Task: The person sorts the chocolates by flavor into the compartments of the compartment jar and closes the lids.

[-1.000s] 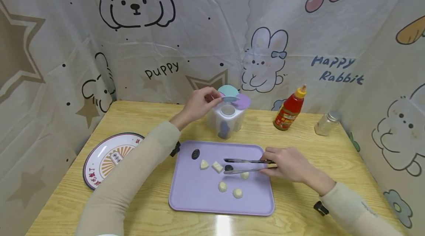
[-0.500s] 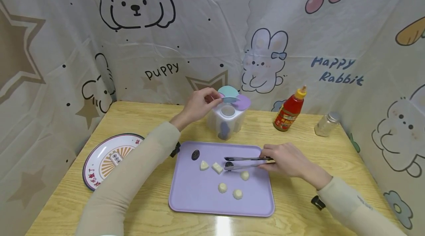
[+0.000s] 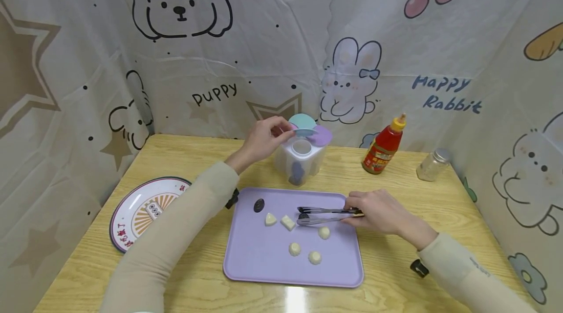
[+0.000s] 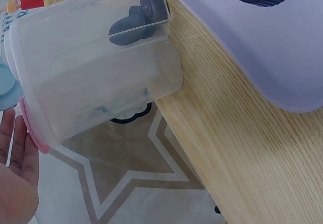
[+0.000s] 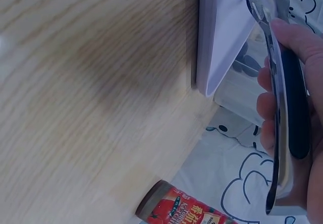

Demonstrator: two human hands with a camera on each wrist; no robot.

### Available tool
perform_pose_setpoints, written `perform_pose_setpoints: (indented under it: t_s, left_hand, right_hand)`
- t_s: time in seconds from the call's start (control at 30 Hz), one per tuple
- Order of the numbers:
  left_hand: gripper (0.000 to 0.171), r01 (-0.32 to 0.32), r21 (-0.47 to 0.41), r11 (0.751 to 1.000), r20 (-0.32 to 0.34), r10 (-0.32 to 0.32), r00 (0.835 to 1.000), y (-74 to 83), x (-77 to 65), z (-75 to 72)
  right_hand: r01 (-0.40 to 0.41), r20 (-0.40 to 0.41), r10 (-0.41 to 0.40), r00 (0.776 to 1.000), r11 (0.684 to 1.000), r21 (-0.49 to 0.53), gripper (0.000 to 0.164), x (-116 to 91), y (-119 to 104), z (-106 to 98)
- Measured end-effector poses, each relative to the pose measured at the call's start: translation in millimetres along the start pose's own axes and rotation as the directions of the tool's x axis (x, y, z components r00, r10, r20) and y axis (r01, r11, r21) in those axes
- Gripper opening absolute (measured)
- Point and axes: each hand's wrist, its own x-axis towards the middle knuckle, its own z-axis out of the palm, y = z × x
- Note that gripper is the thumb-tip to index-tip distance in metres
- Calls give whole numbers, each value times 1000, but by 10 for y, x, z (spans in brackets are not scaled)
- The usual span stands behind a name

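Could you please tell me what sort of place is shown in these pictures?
Probably a small indoor corner staged for tabletop work, though I cannot be certain. Cartoon-printed cloth encloses the wooden table, on which a purple tray of small pieces and a red sauce bottle are set out.

Wood-grain table (image 3: 202,269) bore five things

A lilac tray (image 3: 264,259) lay near the middle, a translucent container (image 3: 311,159) just behind it. A round plate (image 3: 125,205) lay at left; a red sauce bottle (image 3: 381,151) and grey-capped jar (image 3: 433,165) stood at back right.
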Motion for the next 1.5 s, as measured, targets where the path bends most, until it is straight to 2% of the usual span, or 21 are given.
perform_pose_setpoints:
  t_s: [0.2,0.43,0.6,0.73,0.8,0.93,1.1,1.27,1.4,1.5]
  left_hand:
    - [14,-1,-2,1000,-1,1,1000,5,0,-10]
    - [14,3,2,1000,2,-3,1000,20,-2,-13]
    - [14,-1,11,1000,3,1,1000,14,-9,-8]
    - [14,-2,9,1000,1,2,1000,19,-9,-16]
    - [13,4,14,1000,2,-4,1000,22,-9,-19]
    - [14,17,21,1000,12,-17,1000,27,-7,-17]
    - [14,25,22,999,17,-26,1000,33,-18,-15]
    - [13,17,28,999,16,-18,1000,35,-14,-16]
    - [13,14,25,1000,22,-15,1000,51,-10,-24]
    - [14,15,27,1000,30,-16,999,57,-7,-31]
  right_hand:
    - [9,-7,-9,1000,1000,18,20,-18,-1,25]
    - [40,-49,-40,998,999,-11,19,-50,26,44]
    - [82,-138,-87,987,996,-44,21,-75,60,-31]
    - [90,-221,-105,970,993,-78,22,-65,98,-190]
    - [86,-257,-108,960,992,-95,30,-53,116,-290]
    - [66,-326,-106,940,989,-130,61,-10,134,-496]
    - [46,-371,-103,923,986,-160,68,110,165,-710]
    - [31,-393,-100,914,983,-180,62,262,238,-828]
    - [-1,-379,-67,923,985,-175,36,377,288,-847]
    - [-27,-371,-41,928,984,-175,25,449,316,-847]
